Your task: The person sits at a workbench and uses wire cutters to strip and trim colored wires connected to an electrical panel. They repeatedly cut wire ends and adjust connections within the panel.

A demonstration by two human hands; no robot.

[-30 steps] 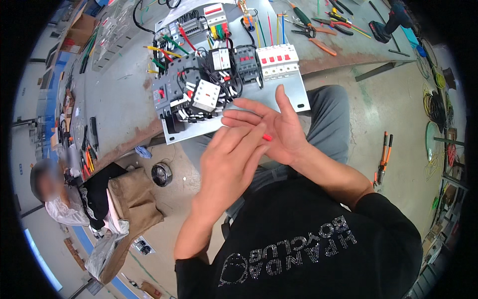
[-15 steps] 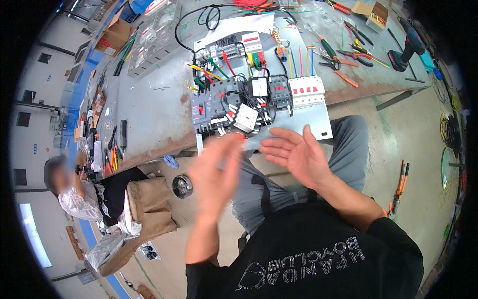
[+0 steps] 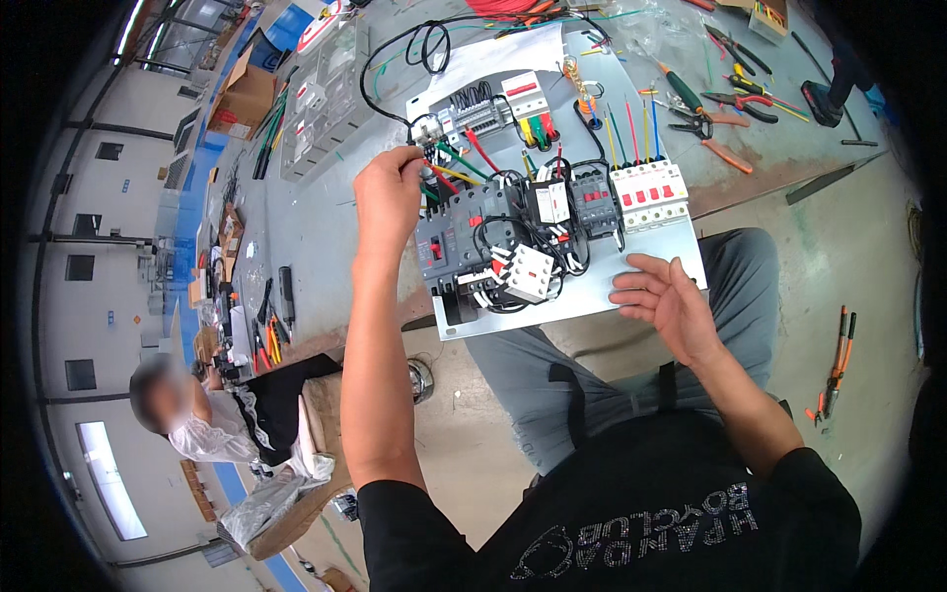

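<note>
Pinching grip of the left hand [image 3: 388, 194] on wires at the upper left of the grey mounting plate [image 3: 681, 259].

Left fingertips close on the yellow and green wires [image 3: 449, 170] beside the dark circuit breaker [image 3: 454, 242], which sits at the plate's left end. Right hand [image 3: 663, 299] lies open, fingers spread and holding nothing, at the plate's near edge, just below the white breakers with red switches [image 3: 649, 194]. Black contactors [image 3: 577, 202] stand mid-plate. The plate overhangs the table [image 3: 326, 222] above the person's knees. Pliers [image 3: 715, 111] lie on the table beyond the plate's right side; another person sits well to its left.
</note>
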